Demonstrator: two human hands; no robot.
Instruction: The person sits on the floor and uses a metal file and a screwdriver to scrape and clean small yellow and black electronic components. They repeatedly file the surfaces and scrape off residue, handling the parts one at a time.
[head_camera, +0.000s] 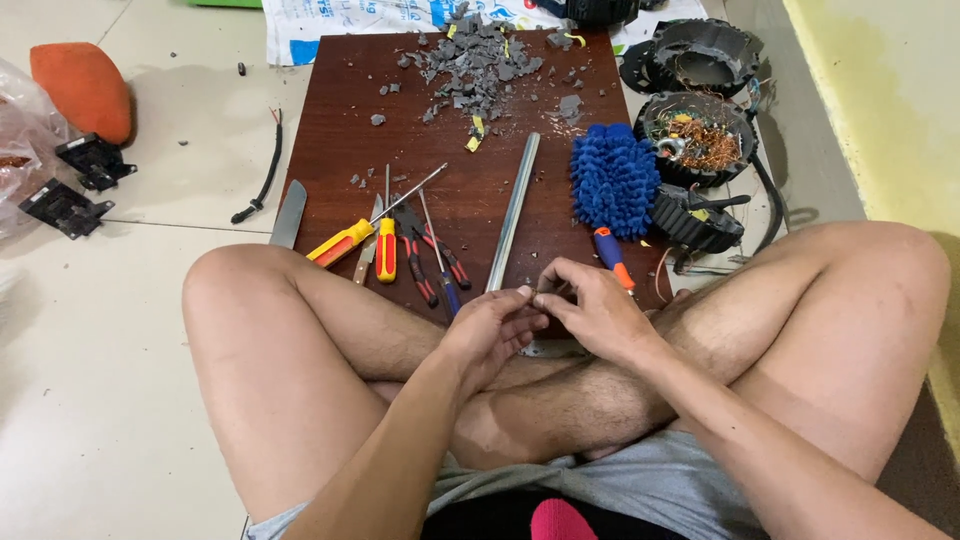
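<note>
Board: dark wooden board (340, 110) lies on the floor, before the crossed legs.
Tools: metal rod (513, 210), blue duster (613, 178), screwdrivers (360, 238) lie on it.
Hands: left hand (492, 325) and right hand (590, 305) touch, fingertips pinched together.
Held thing: too small to tell, at the near board edge.

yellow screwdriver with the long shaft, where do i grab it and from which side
Grip the yellow screwdriver by its thick yellow and orange handle, coming from above on the lower left. It lies flat on the wooden board, handle toward the left knee, and the thin shaft runs up right over the other tools, so that end is crowded. The handle end lies clear.
</note>
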